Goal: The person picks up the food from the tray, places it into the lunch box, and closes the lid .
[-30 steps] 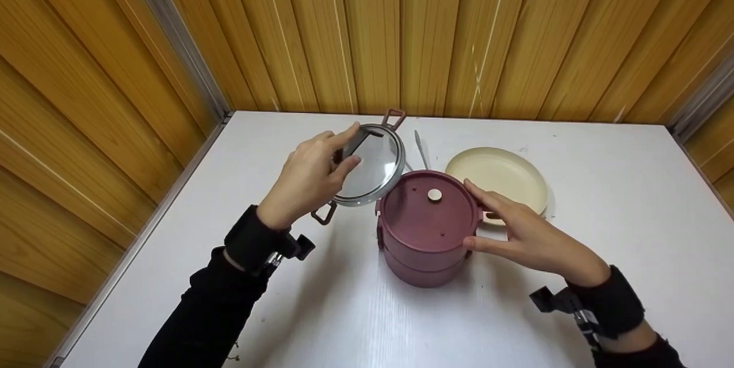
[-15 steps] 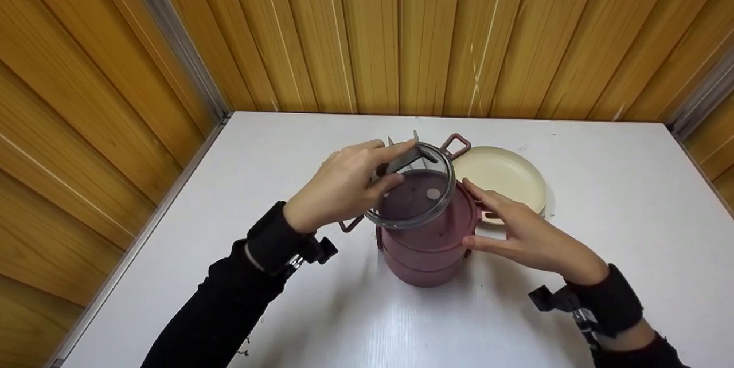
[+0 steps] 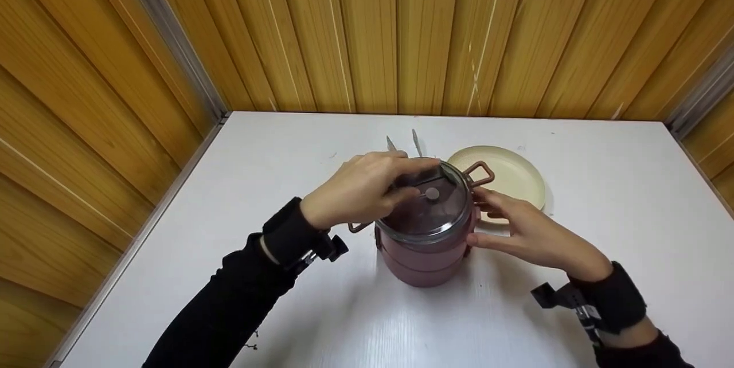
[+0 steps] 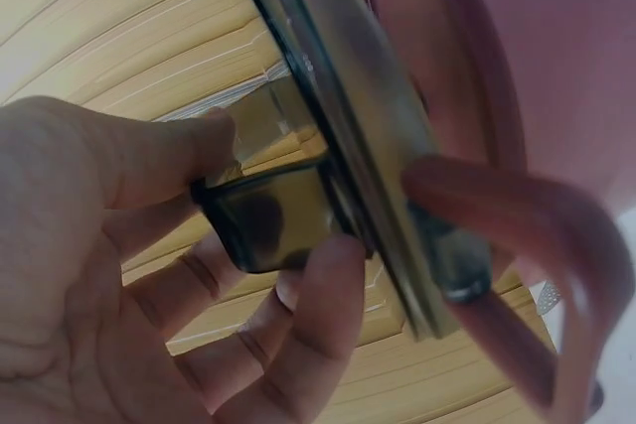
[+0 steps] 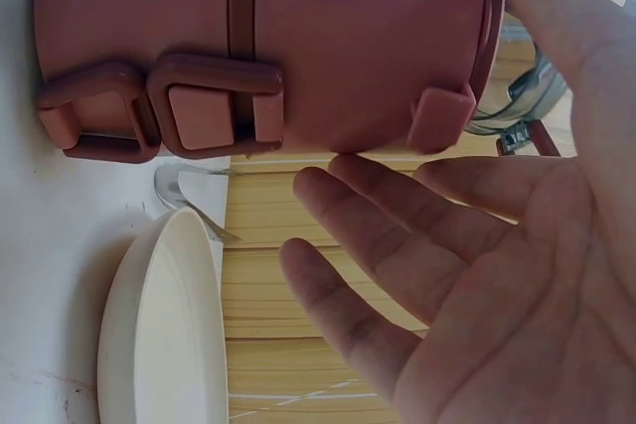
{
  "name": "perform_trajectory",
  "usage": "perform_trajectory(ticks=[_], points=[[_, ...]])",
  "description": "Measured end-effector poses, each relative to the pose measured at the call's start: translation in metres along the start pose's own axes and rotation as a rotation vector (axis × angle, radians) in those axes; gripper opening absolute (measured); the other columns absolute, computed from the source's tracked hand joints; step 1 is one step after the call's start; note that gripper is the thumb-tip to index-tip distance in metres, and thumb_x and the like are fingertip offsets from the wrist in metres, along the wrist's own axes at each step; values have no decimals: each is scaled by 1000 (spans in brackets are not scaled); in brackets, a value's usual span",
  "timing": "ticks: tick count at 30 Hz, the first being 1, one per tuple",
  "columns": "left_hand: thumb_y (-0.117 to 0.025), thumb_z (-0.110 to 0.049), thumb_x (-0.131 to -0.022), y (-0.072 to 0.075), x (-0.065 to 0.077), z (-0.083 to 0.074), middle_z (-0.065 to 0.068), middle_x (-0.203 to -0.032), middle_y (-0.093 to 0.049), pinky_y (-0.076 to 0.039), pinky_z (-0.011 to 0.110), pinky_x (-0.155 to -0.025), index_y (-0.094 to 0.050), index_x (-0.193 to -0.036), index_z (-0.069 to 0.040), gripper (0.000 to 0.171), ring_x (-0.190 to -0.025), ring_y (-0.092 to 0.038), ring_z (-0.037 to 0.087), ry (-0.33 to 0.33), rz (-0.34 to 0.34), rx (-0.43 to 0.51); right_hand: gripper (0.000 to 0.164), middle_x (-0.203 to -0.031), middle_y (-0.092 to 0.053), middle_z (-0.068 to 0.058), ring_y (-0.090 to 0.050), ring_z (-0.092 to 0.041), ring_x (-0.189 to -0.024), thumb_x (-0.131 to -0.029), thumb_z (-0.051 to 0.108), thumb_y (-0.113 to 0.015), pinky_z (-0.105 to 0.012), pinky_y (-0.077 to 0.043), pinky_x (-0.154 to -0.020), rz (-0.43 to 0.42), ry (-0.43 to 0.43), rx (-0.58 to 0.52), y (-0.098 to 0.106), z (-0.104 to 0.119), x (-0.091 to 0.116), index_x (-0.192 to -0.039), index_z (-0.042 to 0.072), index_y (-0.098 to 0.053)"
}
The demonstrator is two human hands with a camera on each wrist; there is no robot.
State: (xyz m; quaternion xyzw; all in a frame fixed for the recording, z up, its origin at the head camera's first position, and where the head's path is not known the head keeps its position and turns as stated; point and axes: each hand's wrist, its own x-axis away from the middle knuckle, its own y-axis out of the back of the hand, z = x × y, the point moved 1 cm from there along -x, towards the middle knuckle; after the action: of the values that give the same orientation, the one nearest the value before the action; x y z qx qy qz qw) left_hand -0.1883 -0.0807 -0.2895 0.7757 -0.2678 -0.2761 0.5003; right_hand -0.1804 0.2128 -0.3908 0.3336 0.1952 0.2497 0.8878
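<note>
My left hand [image 3: 367, 190] pinches the dark handle of a clear lid [image 3: 447, 210] between thumb and fingers. In the left wrist view, that block-like handle [image 4: 278, 215] sits in my grip. The lid hangs over the top of a stacked maroon lunch box [image 3: 424, 267], tilted, with a gap beneath it. A maroon loop clasp [image 3: 480, 174] sticks out from either side of the lid. Against the box's right side rests my right hand [image 3: 533, 236], its thumb and forefinger touching near the rim. Its other fingers are extended and loose in the right wrist view.
A cream oval plate [image 3: 513, 176] lies behind and right of the box. Metal cutlery [image 3: 417, 141] lies at the back, partly hidden by my left hand. Loop clasps [image 5: 214, 101] line the box's side. Wood-look panels [image 3: 424, 35] rise behind the white table [image 3: 275, 150].
My left hand has carried the lid rightward from the box's left side to above its top, levelling and lowering it. The right hand has stayed by the box, shifting only slightly.
</note>
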Motion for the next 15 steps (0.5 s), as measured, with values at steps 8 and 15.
perform_trajectory(ticks=[8, 15], points=[[-70, -18, -105, -6, -9, -2, 2, -131, -76, -58, 42, -104, -62, -153, -25, 49, -123, -71, 17, -68, 78, 9, 63, -156, -60, -12, -67, -40, -133, -99, 26, -80, -59, -55, -109, -8, -13, -20, 6, -4, 5, -155, 9, -57], [-68, -10, -104, -10, -14, -4, -1, -148, -69, -54, 43, -115, -61, -154, -26, 53, -139, -64, 18, -101, 103, -5, 74, -155, -62, -9, -69, -39, -130, -100, 25, -79, -60, -58, -104, 7, -13, -36, 8, -4, 8, -164, 10, -45]])
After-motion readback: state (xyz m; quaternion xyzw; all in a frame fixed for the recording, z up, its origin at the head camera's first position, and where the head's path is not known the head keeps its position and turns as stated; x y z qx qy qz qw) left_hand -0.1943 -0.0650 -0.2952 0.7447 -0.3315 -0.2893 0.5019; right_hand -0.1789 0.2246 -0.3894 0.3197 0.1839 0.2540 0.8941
